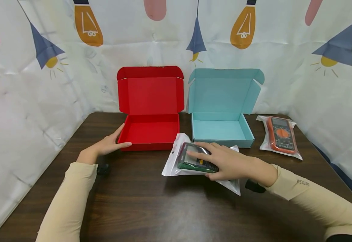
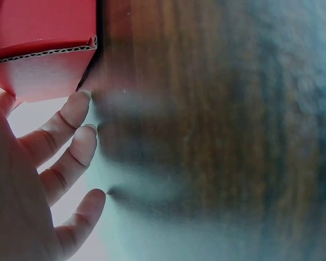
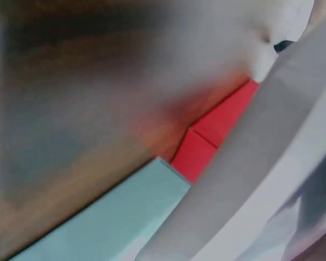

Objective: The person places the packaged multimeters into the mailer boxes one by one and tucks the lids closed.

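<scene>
My right hand (image 1: 232, 161) grips a green multimeter (image 1: 185, 158) inside a clear plastic bag (image 1: 174, 164), holding it over the table in front of the two boxes. Its fingers lie across the meter's face, hiding part of it, and the thumb is at the near edge. Close up, the bag (image 3: 250, 157) fills much of the right wrist view. At the left side of the open red box (image 1: 151, 146), my left hand (image 1: 103, 147) has its fingers spread, with the thumb by the front corner. It holds nothing.
An open light-blue box (image 1: 221, 129) stands beside the red one, both lids raised at the back. An orange multimeter (image 1: 282, 134) in a clear bag lies at the right of the dark wooden table (image 1: 133, 201). A patterned white cloth (image 1: 170, 43) hangs behind.
</scene>
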A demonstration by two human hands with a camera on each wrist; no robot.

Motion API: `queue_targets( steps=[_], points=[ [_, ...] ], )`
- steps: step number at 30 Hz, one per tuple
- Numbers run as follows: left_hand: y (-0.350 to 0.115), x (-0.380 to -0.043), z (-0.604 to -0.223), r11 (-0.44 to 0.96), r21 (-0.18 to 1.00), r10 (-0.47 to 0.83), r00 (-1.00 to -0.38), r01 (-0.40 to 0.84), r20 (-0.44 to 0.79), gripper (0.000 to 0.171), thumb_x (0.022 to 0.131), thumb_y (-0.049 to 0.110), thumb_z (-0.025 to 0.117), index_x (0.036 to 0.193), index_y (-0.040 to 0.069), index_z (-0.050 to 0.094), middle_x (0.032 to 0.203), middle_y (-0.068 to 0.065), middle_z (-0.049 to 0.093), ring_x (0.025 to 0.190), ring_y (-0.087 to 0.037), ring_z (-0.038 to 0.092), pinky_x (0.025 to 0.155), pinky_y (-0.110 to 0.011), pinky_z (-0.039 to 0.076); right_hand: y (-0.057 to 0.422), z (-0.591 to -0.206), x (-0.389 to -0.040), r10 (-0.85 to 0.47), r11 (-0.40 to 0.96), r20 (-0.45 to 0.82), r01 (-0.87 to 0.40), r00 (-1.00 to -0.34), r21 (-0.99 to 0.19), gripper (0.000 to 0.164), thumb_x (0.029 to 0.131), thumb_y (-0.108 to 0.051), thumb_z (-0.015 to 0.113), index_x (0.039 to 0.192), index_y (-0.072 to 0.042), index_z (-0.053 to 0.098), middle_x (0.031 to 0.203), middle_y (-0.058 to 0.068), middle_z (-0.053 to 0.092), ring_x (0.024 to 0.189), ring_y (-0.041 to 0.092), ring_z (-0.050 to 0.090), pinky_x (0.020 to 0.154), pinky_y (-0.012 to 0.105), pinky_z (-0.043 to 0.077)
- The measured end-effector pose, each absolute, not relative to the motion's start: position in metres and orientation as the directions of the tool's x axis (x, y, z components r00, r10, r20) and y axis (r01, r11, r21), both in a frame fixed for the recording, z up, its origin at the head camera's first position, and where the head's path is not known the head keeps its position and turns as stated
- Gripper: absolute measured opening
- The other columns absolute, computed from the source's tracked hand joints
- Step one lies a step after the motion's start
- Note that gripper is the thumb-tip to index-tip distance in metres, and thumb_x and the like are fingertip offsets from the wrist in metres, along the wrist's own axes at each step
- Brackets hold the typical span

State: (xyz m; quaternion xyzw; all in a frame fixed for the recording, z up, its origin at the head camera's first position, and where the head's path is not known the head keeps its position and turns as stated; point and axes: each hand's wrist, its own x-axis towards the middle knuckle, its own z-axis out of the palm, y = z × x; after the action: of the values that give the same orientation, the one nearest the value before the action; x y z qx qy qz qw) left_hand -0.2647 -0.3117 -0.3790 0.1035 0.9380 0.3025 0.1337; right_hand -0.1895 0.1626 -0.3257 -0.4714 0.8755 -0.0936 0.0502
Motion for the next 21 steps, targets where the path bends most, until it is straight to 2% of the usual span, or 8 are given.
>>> queue_targets(
  steps=[10,14,15,21],
  points=[
    [-0.312,-0.263,-0.380,0.797,0.594,0.269,-0.945,0.109,-0.187,0.110,0.094,0.055,0.064,0.164,0.013,-0.009,0.155,-0.033,0.033,0.130,-0.049,0.043,0.100,-0.064,0.046,0.156,-0.307,-0.202,-0.817,0.562,0.019,-0.803,-0.577,-0.197,0.087,0.090,-0.035,0.074,0.163,-0.038,0.027,0.164,0.006,0.027,0.128,0.027,0.044,0.086,0.044,0.056],
    [-0.313,-0.265,-0.381,0.798,0.592,0.272,-0.945,0.117,-0.180,0.110,0.093,0.056,0.063,0.164,0.013,-0.009,0.157,-0.034,0.029,0.132,-0.051,0.041,0.102,-0.066,0.043,0.153,-0.302,-0.208,-0.815,0.564,0.018,-0.800,-0.579,-0.206,0.087,0.090,-0.033,0.074,0.163,-0.036,0.028,0.164,0.008,0.027,0.127,0.027,0.044,0.086,0.044,0.056],
    [-0.315,-0.267,-0.385,0.805,0.582,0.264,-0.949,0.118,-0.172,0.111,0.092,0.059,0.064,0.165,0.016,-0.008,0.157,-0.032,0.030,0.132,-0.049,0.042,0.101,-0.064,0.045,0.152,-0.301,-0.210,-0.815,0.562,0.018,-0.799,-0.579,-0.212,0.087,0.089,-0.033,0.074,0.163,-0.035,0.029,0.164,0.009,0.027,0.127,0.028,0.044,0.086,0.044,0.057],
    [-0.315,-0.267,-0.384,0.804,0.584,0.260,-0.949,0.112,-0.176,0.112,0.092,0.060,0.064,0.165,0.017,-0.009,0.158,-0.031,0.030,0.132,-0.048,0.042,0.101,-0.063,0.046,0.147,-0.298,-0.224,-0.817,0.552,0.035,-0.799,-0.576,-0.239,0.086,0.089,-0.030,0.075,0.163,-0.030,0.031,0.164,0.013,0.027,0.131,0.031,0.042,0.092,0.046,0.056]
  ],
)
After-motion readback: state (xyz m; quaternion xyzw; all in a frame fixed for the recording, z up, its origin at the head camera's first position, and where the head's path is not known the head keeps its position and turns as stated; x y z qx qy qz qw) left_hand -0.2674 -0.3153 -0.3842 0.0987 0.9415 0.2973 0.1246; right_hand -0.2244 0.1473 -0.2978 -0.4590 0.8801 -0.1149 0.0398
